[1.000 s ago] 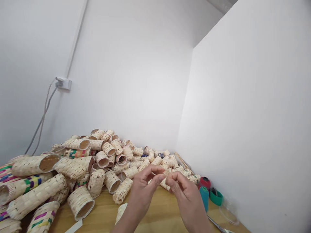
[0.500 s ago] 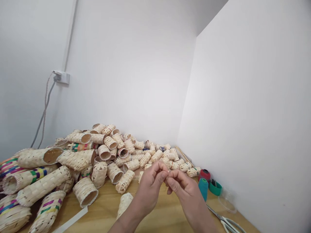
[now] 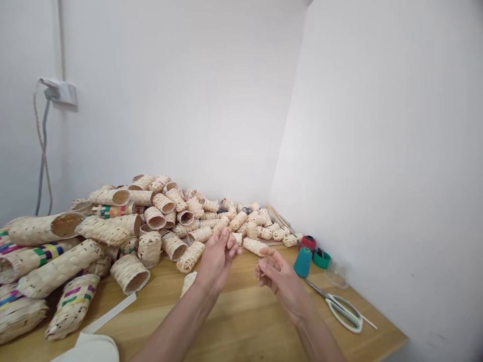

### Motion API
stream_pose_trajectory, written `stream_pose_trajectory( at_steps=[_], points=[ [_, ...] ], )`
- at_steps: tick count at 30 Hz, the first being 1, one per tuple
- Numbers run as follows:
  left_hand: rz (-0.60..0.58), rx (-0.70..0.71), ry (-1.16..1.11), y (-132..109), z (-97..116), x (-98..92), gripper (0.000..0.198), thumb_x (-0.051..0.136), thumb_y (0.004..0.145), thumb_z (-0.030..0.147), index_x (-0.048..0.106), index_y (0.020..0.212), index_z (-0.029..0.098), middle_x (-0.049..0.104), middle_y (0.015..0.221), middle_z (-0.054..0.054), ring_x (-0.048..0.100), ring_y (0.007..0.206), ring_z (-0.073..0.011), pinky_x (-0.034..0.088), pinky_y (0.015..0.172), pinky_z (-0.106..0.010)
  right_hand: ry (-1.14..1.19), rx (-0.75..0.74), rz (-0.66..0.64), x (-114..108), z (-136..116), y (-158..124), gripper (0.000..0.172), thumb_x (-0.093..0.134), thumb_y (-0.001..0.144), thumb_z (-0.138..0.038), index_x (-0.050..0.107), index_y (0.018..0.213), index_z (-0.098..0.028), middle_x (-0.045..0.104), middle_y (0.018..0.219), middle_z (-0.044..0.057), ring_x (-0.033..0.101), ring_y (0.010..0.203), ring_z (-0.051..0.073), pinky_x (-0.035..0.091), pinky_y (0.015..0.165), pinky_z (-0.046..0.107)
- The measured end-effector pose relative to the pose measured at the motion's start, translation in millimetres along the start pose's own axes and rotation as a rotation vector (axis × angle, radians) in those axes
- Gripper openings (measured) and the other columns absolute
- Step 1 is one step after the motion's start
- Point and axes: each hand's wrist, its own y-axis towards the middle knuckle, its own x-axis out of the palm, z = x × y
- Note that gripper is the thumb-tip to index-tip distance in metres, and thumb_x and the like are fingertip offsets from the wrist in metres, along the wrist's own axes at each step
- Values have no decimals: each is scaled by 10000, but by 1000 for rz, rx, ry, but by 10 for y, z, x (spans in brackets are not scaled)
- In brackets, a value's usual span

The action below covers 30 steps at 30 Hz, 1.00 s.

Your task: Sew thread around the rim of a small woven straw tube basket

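Both my hands hover above the wooden table (image 3: 241,322), a little apart. My left hand (image 3: 217,256) has its fingers curled, thumb and forefinger pinched together; what they hold is too small to make out. My right hand (image 3: 277,276) also pinches its fingertips, with nothing I can name between them. A small woven tube (image 3: 254,246) lies on the table just beyond the gap between the hands. Another small woven piece (image 3: 187,283) lies under my left wrist.
A big heap of woven cane tubes (image 3: 113,226), some with coloured bands, fills the table's left and back. A teal thread cone (image 3: 303,261), a red spool (image 3: 308,242), a green spool (image 3: 321,258) and white-handled scissors (image 3: 339,307) lie at the right by the white wall. A white strip (image 3: 109,315) lies front left.
My hands, pinched together a second ago, have drawn apart, the left going left and the right going right. The view has tilted down and the scissors have come into sight.
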Motion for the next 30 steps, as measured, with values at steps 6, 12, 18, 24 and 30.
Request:
stream_pose_trajectory(
  at_steps=[6,12,18,24,30],
  points=[
    [169,23,341,36,-131,-58,310,606,777,409,390,741,190,327,503,107,235,390,-28,193,374,-117,71,9,-3,-338,-222,128,228,748,694,-301,637,852,-180,613,734,-12,558,673,84,453,582,170],
    [123,22,417,14,-203,-52,284,609,754,388,404,734,191,353,494,101,244,385,-34,197,373,-121,-69,-56,-64,-458,-755,314,273,752,657,-211,696,923,-185,657,870,15,596,805,113,491,649,180],
    [77,-28,475,-135,-336,12,296,607,748,409,407,732,192,347,481,101,229,383,-35,190,365,-120,-279,-98,-43,-543,-1126,458,137,746,674,-223,696,766,-135,636,660,14,582,620,95,464,509,165],
    [66,-97,554,-371,-360,-35,346,609,725,470,405,746,192,350,485,103,235,391,-37,199,373,-119,-338,-121,7,-694,-1223,406,65,709,724,-168,697,773,-126,675,725,51,639,700,132,516,561,183],
    [118,-144,591,-582,-238,-279,411,643,677,529,412,746,197,343,469,112,201,369,-27,163,365,-118,-286,-95,36,-720,-1099,458,87,691,736,-131,700,822,-144,683,752,46,640,732,123,529,591,180]
  ],
)
